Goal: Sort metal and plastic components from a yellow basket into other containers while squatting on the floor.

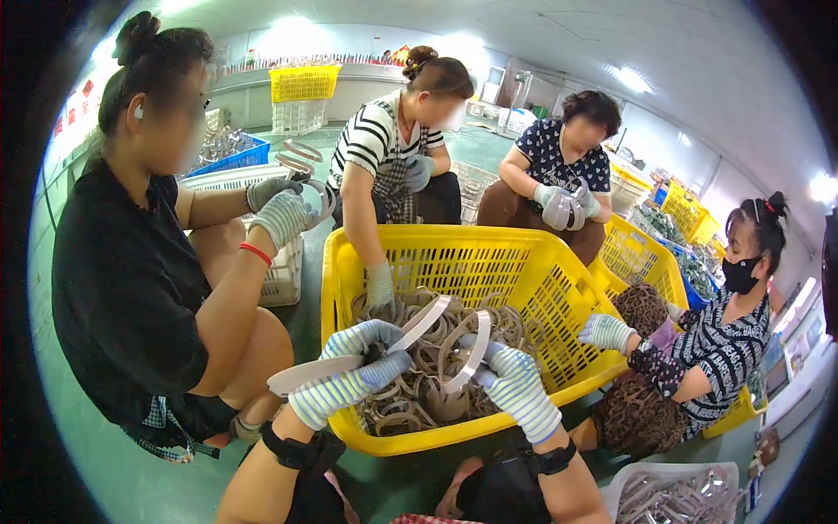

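Both my hands wear striped white-and-blue work gloves and are over the near side of a yellow crate (441,447). My left hand (345,395) is closed round a pale curved strip (316,374) that looks like a headband. Another pale strip (422,325) rises from the same fingers; I cannot tell if the two are one piece. My right hand (522,393) pinches a pale curved headband-like band (469,354), held above the pile. Below lie many similar curved bands (428,402), tangled together in the crate.
Several co-workers in gloves sit round the crate; one person's gloved hand (381,288) reaches into it. A person at left holds bands (323,203). At lower right stands a pale bin (624,476) of clear-looking pieces. More yellow crates (642,258) stand behind at right.
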